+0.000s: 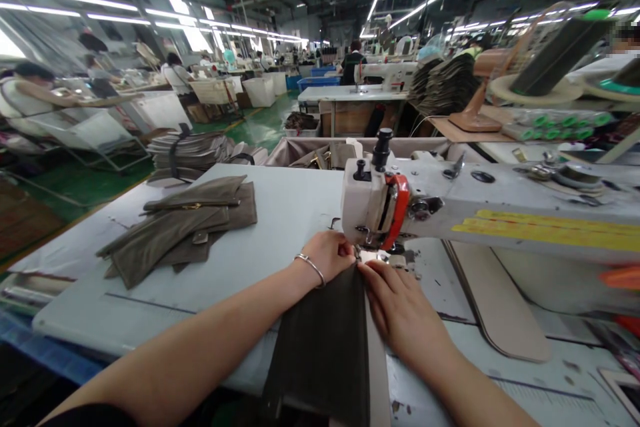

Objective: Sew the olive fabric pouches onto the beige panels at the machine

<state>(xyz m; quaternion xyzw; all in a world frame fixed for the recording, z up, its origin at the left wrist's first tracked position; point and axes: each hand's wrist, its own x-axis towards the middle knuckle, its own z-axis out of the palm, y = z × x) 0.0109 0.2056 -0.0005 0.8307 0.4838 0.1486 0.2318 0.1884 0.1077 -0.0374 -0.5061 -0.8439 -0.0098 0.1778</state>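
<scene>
A dark grey-brown fabric panel [325, 340] runs from under the sewing machine head [367, 203] over the table's front edge, with a pale strip [376, 360] along its right side. My left hand [327, 255], with a bracelet [311, 269] at its wrist, has its fingers curled in on the panel's far end, just left of the presser foot. From the right, my right hand [400, 300] presses its thumb and fingertips together at the panel's far right corner, close to the needle area. The fingertips partly hide the sewn edge.
Stitched pieces with zippers [185, 223] lie on the table's left. Behind them stand tied stacks of panels [187, 153]. A beige board [500, 307] lies under the machine arm. Thread cones [560, 53] stand at back right. Other people work at benches behind.
</scene>
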